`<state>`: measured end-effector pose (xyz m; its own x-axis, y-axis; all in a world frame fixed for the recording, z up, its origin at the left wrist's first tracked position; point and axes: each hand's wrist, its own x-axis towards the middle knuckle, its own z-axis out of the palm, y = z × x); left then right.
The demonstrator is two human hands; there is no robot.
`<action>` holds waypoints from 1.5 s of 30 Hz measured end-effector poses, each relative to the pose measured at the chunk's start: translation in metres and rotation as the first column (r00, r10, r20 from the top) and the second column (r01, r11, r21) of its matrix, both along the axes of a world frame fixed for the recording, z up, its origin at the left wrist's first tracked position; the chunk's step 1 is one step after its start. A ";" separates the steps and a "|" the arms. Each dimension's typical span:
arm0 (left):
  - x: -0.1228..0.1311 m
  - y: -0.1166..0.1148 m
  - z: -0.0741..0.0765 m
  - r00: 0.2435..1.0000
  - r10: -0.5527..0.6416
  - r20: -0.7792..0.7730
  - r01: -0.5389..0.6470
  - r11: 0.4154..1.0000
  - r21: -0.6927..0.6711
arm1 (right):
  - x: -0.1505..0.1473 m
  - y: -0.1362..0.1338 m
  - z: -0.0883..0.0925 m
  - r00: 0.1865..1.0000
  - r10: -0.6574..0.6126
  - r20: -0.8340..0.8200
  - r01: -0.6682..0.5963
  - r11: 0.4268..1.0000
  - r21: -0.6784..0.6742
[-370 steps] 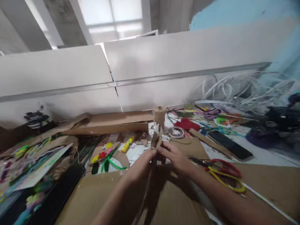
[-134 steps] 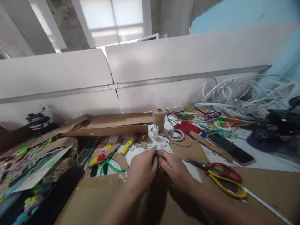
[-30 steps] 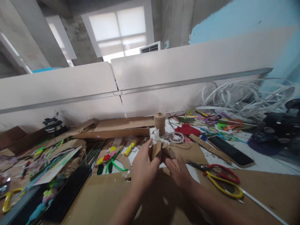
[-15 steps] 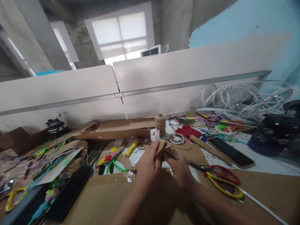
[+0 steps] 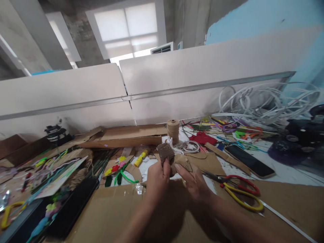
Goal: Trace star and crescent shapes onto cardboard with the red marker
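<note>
A small piece of brown cardboard [image 5: 165, 151], creased and partly peeled, is held between my two hands above the large cardboard sheet [image 5: 116, 206]. My left hand [image 5: 158, 177] pinches its left part, thumb on top. On the right, a lighter flap of the same piece sits in the fingers of my right hand [image 5: 191, 177]. Fingers hide the piece's lower side. Just behind stand a spool of twine [image 5: 173, 130] and a small white bottle [image 5: 169, 140]. Scissors [image 5: 240, 190] with red and yellow handles lie to the right of my right hand.
A phone [image 5: 249, 161] lies at the right, near coiled white strips [image 5: 253, 101]. A yellow glue stick [image 5: 141, 158] and felt flowers [image 5: 116, 167] lie left of my hands. Farther left are a black tray [image 5: 76, 206] and craft scraps. A white partition [image 5: 202, 74] stands behind.
The cardboard piece has turned and bent open between my hands, so a darker, rough face now shows at the left. My left hand has dropped slightly.
</note>
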<state>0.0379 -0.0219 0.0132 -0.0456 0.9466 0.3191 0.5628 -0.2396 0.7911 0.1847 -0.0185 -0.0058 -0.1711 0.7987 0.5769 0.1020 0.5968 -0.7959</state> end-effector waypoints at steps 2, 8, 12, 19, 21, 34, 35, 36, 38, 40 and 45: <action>0.000 0.000 0.000 0.999 0.007 0.036 -0.006 1.000 -0.008 | 0.000 -0.002 0.000 0.999 0.018 -0.042 -0.019 0.999 -0.027; -0.001 -0.001 0.001 0.984 -0.033 0.174 0.038 0.999 -0.024 | -0.002 -0.004 -0.006 0.989 0.041 -0.139 -0.055 0.994 -0.099; -0.008 -0.005 0.006 0.960 -0.148 0.237 0.159 0.987 -0.030 | -0.001 -0.001 -0.011 0.988 0.020 -0.153 -0.037 0.993 -0.109; -0.026 -0.011 0.013 0.952 -0.279 0.126 0.282 0.959 -0.005 | 0.003 -0.001 -0.001 0.958 0.170 -0.231 -0.208 0.966 -0.152; -0.030 -0.008 0.010 0.968 -0.250 0.023 0.248 0.967 0.063 | 0.005 0.000 0.003 0.938 0.217 -0.272 -0.288 0.922 -0.258; -0.032 0.004 -0.016 0.874 -0.098 -0.475 0.206 0.962 0.181 | 0.031 0.039 0.014 0.954 0.262 -0.147 -0.299 0.767 -0.568; -0.028 0.003 -0.019 0.867 -0.111 -0.485 0.219 0.961 0.171 | 0.031 0.039 0.013 0.953 0.270 -0.142 -0.301 0.759 -0.578; -0.025 0.003 -0.022 0.862 -0.123 -0.492 0.229 0.960 0.162 | 0.030 0.038 0.011 0.949 0.280 -0.145 -0.310 0.748 -0.587; -0.021 0.002 -0.027 0.861 -0.132 -0.491 0.233 0.961 0.150 | 0.027 0.035 0.009 0.937 0.302 -0.175 -0.345 0.722 -0.600; -0.020 0.003 -0.031 0.872 -0.129 -0.471 0.223 0.963 0.149 | 0.021 0.032 0.007 0.922 0.319 -0.221 -0.386 0.696 -0.605; -0.018 0.006 -0.030 0.925 -0.127 -0.359 0.190 0.971 0.148 | 0.013 0.029 0.005 0.872 0.348 -0.343 -0.489 0.646 -0.586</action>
<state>0.0196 -0.0159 -0.0171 0.2433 0.8591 0.4502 0.7358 -0.4659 0.4914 0.1979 0.0109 -0.0007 -0.5294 0.8483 0.0137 -0.2168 -0.1196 -0.9689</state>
